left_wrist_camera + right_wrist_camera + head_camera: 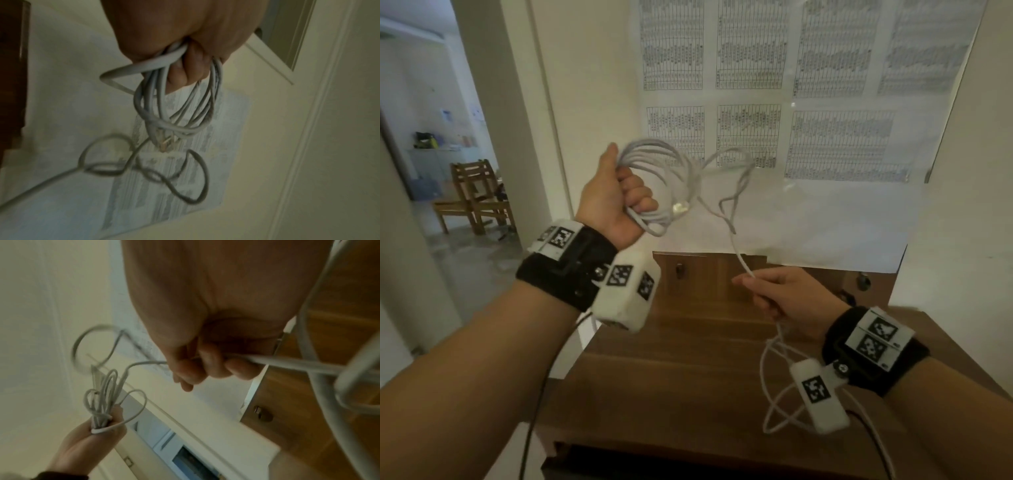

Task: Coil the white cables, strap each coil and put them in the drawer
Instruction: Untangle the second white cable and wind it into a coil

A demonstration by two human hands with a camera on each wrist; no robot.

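Both hands worked above the brown wooden worktop: the left hand fisted round the coiled thin white cable, the right hand pinching its loose tail. Each new loop probably should match the others, untwisted.

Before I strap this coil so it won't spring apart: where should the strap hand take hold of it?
Grip the coil at the free arc of loops opposite the left hand, coming from the right. There the strands lie bunched side by side; near the fist the connector sticks out. The right hand holds the loose tail.
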